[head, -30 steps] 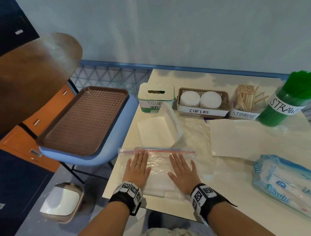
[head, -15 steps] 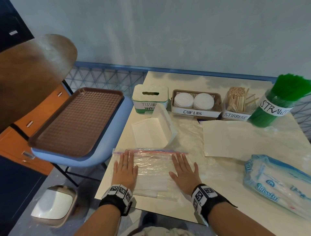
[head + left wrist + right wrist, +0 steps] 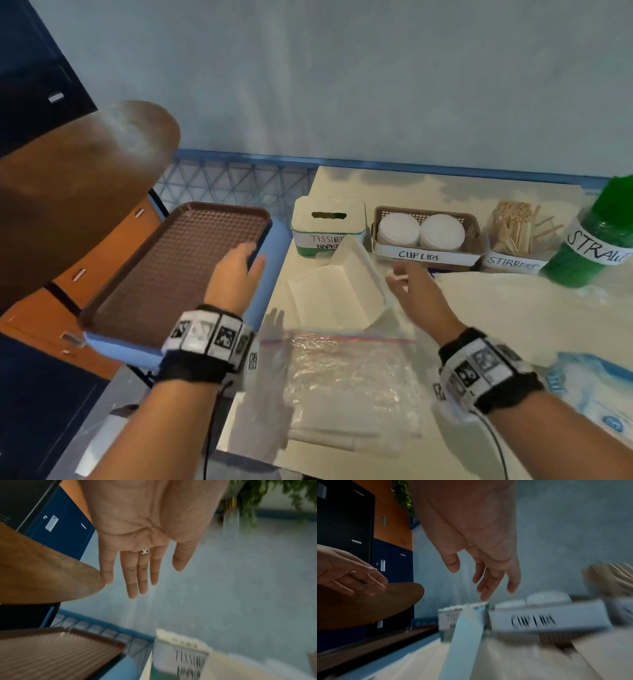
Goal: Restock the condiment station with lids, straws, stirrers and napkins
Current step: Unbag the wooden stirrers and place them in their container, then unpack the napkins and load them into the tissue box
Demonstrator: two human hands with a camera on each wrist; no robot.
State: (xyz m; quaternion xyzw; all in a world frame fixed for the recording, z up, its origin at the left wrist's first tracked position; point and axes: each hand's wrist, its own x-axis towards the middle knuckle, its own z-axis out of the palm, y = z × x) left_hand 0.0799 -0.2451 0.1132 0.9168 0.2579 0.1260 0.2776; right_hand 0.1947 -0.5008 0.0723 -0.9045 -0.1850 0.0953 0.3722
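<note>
My left hand (image 3: 236, 274) floats flat over the brown tray (image 3: 164, 274), fingers straight, holding nothing. My right hand (image 3: 416, 291) hangs loose and empty by the white napkins (image 3: 329, 298), mid table (image 3: 479, 342)

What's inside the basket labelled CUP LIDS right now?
Two stacks of white cup lids sit side by side in the brown basket. How many are in each stack is hidden by its label.
</note>
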